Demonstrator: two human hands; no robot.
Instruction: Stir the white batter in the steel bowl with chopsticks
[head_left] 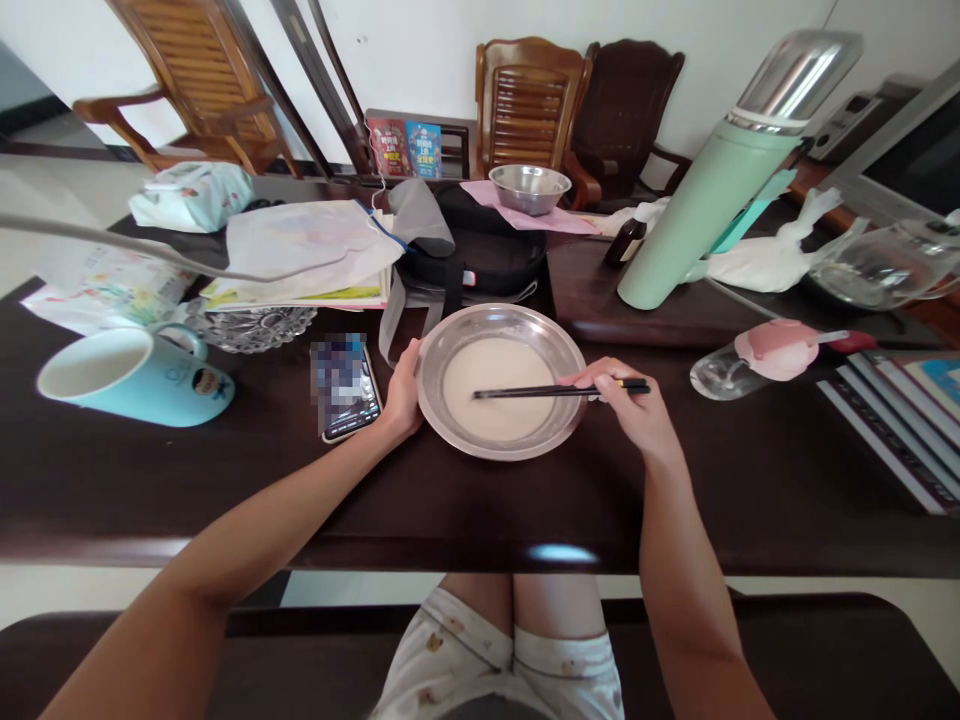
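silver bowl (442, 345) | black chopsticks (555, 391) | light-blue mug (150, 385) | mint-green flask (697, 215) | dark-brown table (750, 480)

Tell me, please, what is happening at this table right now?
A person seated at a dark table has a shallow metal dish of pale, smooth batter in front of them. The left hand grips the dish's left rim, while the right hand holds a pair of dark chopsticks whose tips reach over the batter. A phone lies just left of the dish, with a light blue mug tipped on its side farther left. A green flask stands behind.
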